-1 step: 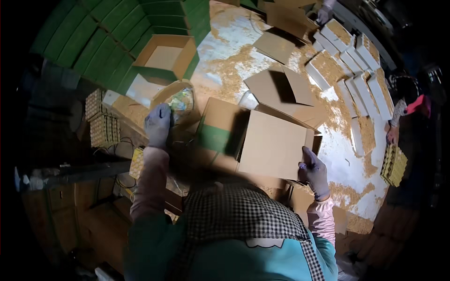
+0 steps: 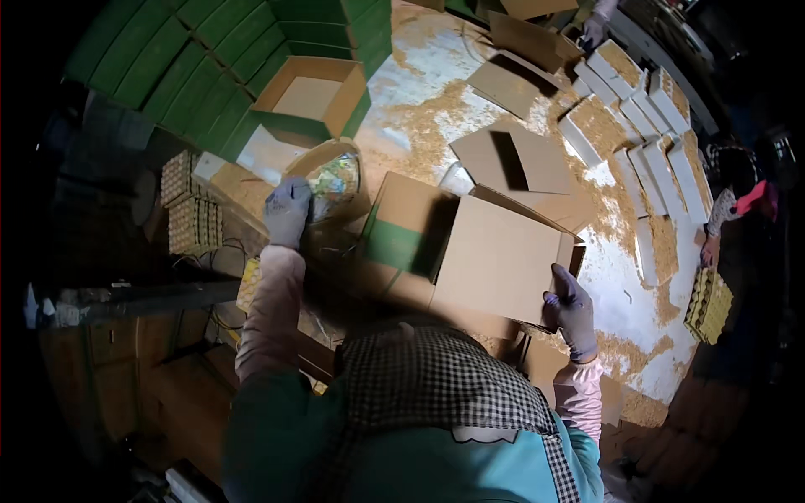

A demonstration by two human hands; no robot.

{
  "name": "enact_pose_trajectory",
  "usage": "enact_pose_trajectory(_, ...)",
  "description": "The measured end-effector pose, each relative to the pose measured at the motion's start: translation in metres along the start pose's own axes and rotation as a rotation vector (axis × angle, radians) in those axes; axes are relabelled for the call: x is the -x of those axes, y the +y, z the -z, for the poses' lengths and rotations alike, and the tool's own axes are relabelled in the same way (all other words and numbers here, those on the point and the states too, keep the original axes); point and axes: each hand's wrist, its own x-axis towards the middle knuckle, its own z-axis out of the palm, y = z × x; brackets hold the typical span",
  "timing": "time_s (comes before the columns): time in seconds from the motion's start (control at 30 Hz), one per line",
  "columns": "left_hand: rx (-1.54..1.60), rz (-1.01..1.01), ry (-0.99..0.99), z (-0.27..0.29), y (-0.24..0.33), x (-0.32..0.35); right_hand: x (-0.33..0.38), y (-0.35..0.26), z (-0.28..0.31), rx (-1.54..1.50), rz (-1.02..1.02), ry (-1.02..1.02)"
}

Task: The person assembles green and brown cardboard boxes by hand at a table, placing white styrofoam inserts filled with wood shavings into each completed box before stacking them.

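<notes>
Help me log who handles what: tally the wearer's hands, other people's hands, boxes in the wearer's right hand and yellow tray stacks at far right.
Wearer's: 2 (left hand, right hand)
Others': 2 (upper hand, lower hand)
Held box: 1
Yellow tray stack: 1
Total: 6

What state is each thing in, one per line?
Cardboard box: held, broad panel facing up
Right hand: closed on the cardboard box's right edge
Round tub: open, colourful contents inside
Left hand: fingers curled at the round tub's side; grip unclear
Green-sided box: open-topped
Green boxes: stacked
White boxes: topped with loose tan material
Egg trays: stacked
</notes>
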Motion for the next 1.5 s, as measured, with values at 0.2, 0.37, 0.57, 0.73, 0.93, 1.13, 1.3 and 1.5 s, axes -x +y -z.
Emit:
enact_pose_trajectory(0.2, -0.611, -0.187, -0.268, -0.058, -0.04, -0.028, -0.033, -0.017, -0.033, 0.908, -0.205, -0.144)
enact_pose_trajectory(0.37, -0.654, -0.314, -0.463, -0.051, -0.057, -0.051, -0.038, -0.017, -0.028, 1.138, -0.194, -0.198)
enact_pose_trajectory(0.57, -0.491, -0.453, -0.432, -0.016, -0.065, -0.058, -0.048, -0.055, -0.09, 0.851, -0.033, -0.423)
enact_pose_trajectory(0.73, -0.02, -0.711, -0.033, 0.019, 0.092, -0.034, -0.065, -0.034, -0.104, 0.73, -0.11, -0.593)
enact_pose_trajectory(0.93, 0.194, -0.757, -0.942, -0.074, 0.219, 0.071, -0.039, -0.034, -0.014, 0.372, -0.015, 0.181)
enact_pose_trajectory(1.13, 0.527, -0.345, -0.843, -0.124, 0.118, 0.026, -0.027, 0.026, 0.005, -0.133, -0.165, -0.205)
enact_pose_trajectory(1.3, 0.768, -0.03, -0.761, -0.158, 0.175, 0.08, -0.051, 0.037, -0.027, 0.316, -0.011, -0.126)
enact_pose_trajectory(1.5, 1.164, 0.029, -0.885, -0.164, 0.134, 0.069, -0.04, 0.032, -0.067, -0.763, -0.357, 0.032)
